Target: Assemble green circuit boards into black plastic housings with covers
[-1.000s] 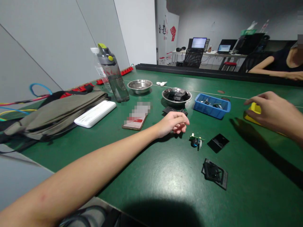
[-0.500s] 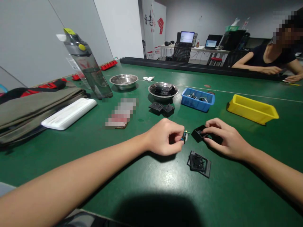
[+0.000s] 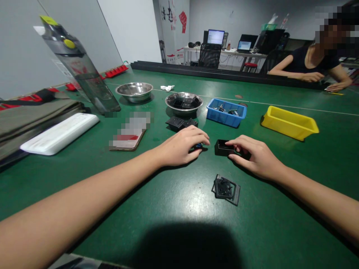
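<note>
My left hand (image 3: 182,146) is closed round a small circuit board (image 3: 199,145); only its bluish parts show between thumb and fingers, just above the green table. To its right, my right hand (image 3: 256,153) grips an open black plastic box (image 3: 222,149) by its right end, the index finger at the rim and the thumb low on the near side. The box rests upright with its opening up. Nearer to me lie black plastic covers and frames (image 3: 226,189), loosely stacked. Behind my left hand sit more black boxes (image 3: 176,123), partly hidden by it.
Beyond are a steel bowl (image 3: 196,108) of black parts, another steel bowl (image 3: 134,98), a blue bin (image 3: 224,117) with small parts and a yellow bin (image 3: 291,129). A phone (image 3: 131,136), white slab (image 3: 60,132), bottle (image 3: 92,82) and bag are left. A person sits across.
The black box has turned and moved a little away from me with my right hand. My left hand has moved away from me with the circuit board, its back now turned more upward. The view has shifted.
</note>
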Tool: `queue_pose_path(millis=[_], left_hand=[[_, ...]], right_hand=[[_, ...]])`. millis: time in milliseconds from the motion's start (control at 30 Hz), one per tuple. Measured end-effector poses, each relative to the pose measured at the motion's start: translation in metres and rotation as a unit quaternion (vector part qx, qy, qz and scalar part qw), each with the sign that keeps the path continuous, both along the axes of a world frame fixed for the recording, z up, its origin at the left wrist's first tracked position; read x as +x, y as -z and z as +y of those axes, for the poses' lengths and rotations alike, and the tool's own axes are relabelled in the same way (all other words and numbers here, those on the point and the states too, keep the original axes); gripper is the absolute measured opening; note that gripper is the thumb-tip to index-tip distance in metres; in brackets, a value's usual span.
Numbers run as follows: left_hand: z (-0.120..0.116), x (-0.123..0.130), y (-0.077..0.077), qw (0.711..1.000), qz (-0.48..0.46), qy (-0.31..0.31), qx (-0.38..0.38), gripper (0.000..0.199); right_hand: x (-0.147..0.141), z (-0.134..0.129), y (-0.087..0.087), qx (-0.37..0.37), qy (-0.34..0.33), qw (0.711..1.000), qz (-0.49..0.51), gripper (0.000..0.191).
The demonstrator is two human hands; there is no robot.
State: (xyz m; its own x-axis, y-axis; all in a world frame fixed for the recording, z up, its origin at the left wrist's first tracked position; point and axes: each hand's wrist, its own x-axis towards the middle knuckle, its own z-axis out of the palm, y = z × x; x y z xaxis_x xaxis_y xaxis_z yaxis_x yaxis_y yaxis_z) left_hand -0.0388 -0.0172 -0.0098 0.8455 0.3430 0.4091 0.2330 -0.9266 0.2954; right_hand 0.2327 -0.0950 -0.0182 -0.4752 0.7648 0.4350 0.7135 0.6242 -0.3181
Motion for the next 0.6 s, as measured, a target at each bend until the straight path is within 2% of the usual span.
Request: queue_pose_path(millis=[167, 267, 333, 400, 467, 533, 600], left_hand=[[0.013, -0.006, 0.004, 0.998, -0.015, -0.059, -0.031, 0.029], [0.013, -0.006, 0.005, 0.997, -0.024, -0.06, -0.037, 0.03], [0.011, -0.005, 0.004, 0.997, -0.028, -0.059, -0.042, 0.031], [0.009, -0.004, 0.004, 0.996, -0.034, -0.064, -0.052, 0.032], [0.007, -0.002, 0.003, 0.995, -0.037, -0.071, -0.064, 0.032], [0.005, -0.001, 0.003, 0.994, -0.034, -0.075, -0.075, 0.032], [0.004, 0.0, 0.004, 0.993, -0.03, -0.077, -0.082, 0.032]], right_hand=[[-0.004, -0.005, -0.001, -0.006, 0.005, 1.0, 0.014, 0.032], [-0.005, -0.011, -0.005, 0.045, 0.014, 0.997, 0.053, 0.018], [-0.007, -0.016, -0.008, 0.062, -0.047, 0.996, 0.053, 0.01], [-0.011, -0.022, -0.009, 0.053, -0.152, 0.987, 0.008, 0.017], [-0.017, -0.026, -0.009, 0.04, -0.222, 0.973, -0.045, 0.029], [-0.023, -0.03, -0.007, 0.027, -0.227, 0.971, -0.073, 0.036], [-0.029, -0.032, -0.005, 0.011, -0.208, 0.976, -0.068, 0.034]])
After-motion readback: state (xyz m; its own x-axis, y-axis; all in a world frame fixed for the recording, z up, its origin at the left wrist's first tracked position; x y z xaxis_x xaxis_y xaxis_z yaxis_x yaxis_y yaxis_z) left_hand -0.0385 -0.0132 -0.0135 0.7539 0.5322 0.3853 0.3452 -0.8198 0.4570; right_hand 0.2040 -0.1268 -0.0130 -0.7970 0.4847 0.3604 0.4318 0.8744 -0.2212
